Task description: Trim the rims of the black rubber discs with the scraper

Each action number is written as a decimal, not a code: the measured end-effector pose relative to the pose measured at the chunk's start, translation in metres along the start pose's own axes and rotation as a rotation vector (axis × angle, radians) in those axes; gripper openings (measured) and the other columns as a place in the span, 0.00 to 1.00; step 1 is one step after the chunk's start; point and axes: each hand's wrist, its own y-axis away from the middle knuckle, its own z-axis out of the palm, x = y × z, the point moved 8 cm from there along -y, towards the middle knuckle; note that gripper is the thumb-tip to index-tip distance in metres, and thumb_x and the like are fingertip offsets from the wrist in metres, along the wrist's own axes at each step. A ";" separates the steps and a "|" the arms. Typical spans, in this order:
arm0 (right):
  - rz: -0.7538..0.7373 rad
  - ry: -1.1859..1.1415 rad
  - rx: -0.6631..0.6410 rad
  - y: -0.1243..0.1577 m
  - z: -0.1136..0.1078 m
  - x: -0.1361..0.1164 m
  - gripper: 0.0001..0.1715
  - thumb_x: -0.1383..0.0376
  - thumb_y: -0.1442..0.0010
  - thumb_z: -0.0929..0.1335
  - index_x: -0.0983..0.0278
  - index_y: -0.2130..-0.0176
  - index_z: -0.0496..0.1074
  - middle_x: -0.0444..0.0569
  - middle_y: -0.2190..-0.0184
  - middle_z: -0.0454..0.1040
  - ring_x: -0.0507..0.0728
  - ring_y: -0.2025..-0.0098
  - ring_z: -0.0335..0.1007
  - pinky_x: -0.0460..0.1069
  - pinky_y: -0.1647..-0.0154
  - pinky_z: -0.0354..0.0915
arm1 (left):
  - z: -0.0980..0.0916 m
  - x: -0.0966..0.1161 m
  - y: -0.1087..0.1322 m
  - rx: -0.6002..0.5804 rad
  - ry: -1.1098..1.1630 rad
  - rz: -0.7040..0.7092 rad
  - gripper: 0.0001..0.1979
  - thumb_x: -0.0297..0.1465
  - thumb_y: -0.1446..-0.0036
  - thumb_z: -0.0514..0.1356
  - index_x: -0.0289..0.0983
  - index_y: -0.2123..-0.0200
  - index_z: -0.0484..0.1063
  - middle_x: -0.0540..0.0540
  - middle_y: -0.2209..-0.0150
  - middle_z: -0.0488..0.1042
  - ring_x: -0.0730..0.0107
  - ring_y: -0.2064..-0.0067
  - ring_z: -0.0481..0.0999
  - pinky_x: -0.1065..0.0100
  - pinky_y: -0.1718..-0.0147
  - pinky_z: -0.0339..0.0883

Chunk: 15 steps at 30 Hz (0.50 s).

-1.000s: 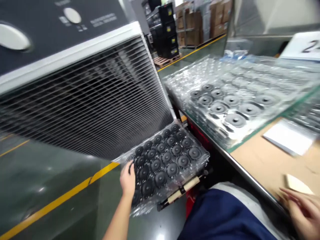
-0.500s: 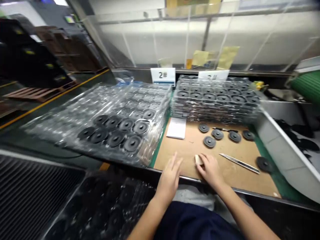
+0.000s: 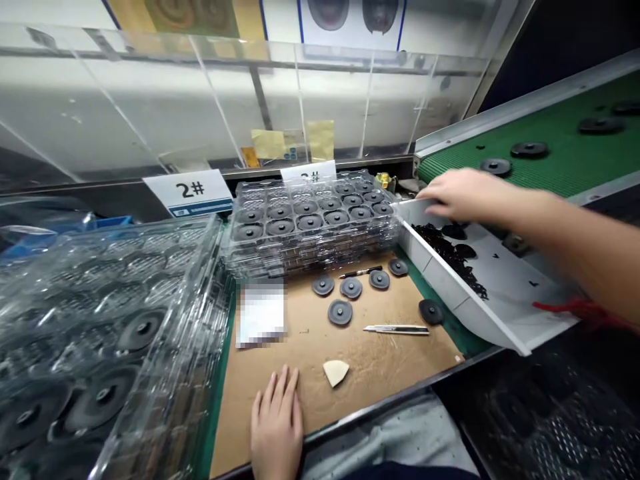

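Observation:
My left hand (image 3: 277,427) lies flat on the brown cardboard (image 3: 310,373) with its fingers stretched out, holding nothing. To its right is a cream wedge-shaped piece (image 3: 335,373), untouched. My right hand (image 3: 463,195) is over the far end of the white bin (image 3: 465,313), beside the lower end of the green conveyor (image 3: 465,170). Its fingers curl downward around a dark edge that I cannot make out. Several dark round parts (image 3: 340,312) with a central stud lie on the cardboard. Near them are a utility knife (image 3: 397,330) and a pen (image 3: 361,272).
Stacked clear trays (image 3: 310,247) with dark parts stand at the back. More clear trays (image 3: 165,333) are at the left. Black scraps (image 3: 450,260) lie in the bin. Dark parts (image 3: 529,149) sit on the conveyor. A white paper (image 3: 260,313) lies on the cardboard's left side.
My right hand has let go of the cream piece and moved right to the bin. My left hand remains on the cardboard. The view has turned right, showing the conveyor.

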 end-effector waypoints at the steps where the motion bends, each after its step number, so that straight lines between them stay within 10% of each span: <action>1: 0.076 0.059 0.037 -0.008 -0.013 0.034 0.45 0.52 0.48 0.49 0.90 0.64 0.71 0.64 0.54 0.72 0.59 0.46 0.64 0.49 0.60 0.60 | 0.000 0.000 0.000 0.013 -0.023 0.015 0.26 0.28 0.43 0.52 0.43 0.40 0.60 0.41 0.42 0.66 0.51 0.41 0.63 0.49 0.43 0.51; 5: 0.261 0.158 0.156 -0.011 -0.037 0.130 0.51 0.49 0.51 0.48 0.98 0.69 0.67 0.83 0.53 0.64 0.68 0.45 0.62 0.51 0.65 0.61 | 0.003 -0.002 0.002 0.047 -0.054 0.040 0.30 0.28 0.44 0.53 0.46 0.38 0.54 0.42 0.43 0.68 0.51 0.42 0.64 0.49 0.45 0.53; 9: 0.333 0.181 0.248 -0.002 -0.042 0.167 0.40 0.50 0.48 0.62 0.90 0.64 0.71 0.73 0.59 0.73 0.65 0.52 0.71 0.50 0.61 0.65 | 0.006 -0.009 0.001 0.031 0.002 0.001 0.29 0.29 0.45 0.54 0.49 0.39 0.56 0.44 0.43 0.68 0.52 0.41 0.65 0.48 0.44 0.53; 12: 0.344 0.202 0.338 -0.001 -0.055 0.145 0.41 0.51 0.51 0.68 0.83 0.51 0.67 0.64 0.55 0.73 0.67 0.48 0.67 0.56 0.50 0.62 | 0.003 -0.017 -0.003 -0.006 0.138 -0.124 0.23 0.31 0.45 0.54 0.49 0.45 0.66 0.44 0.44 0.69 0.50 0.41 0.63 0.45 0.43 0.51; 15: 0.199 0.112 0.360 0.008 -0.052 0.060 0.50 0.47 0.52 0.66 0.78 0.40 0.57 0.62 0.47 0.67 0.70 0.43 0.60 0.60 0.48 0.57 | -0.011 -0.005 -0.009 -0.021 0.445 -0.280 0.17 0.34 0.43 0.53 0.48 0.51 0.71 0.45 0.47 0.73 0.51 0.40 0.63 0.43 0.40 0.47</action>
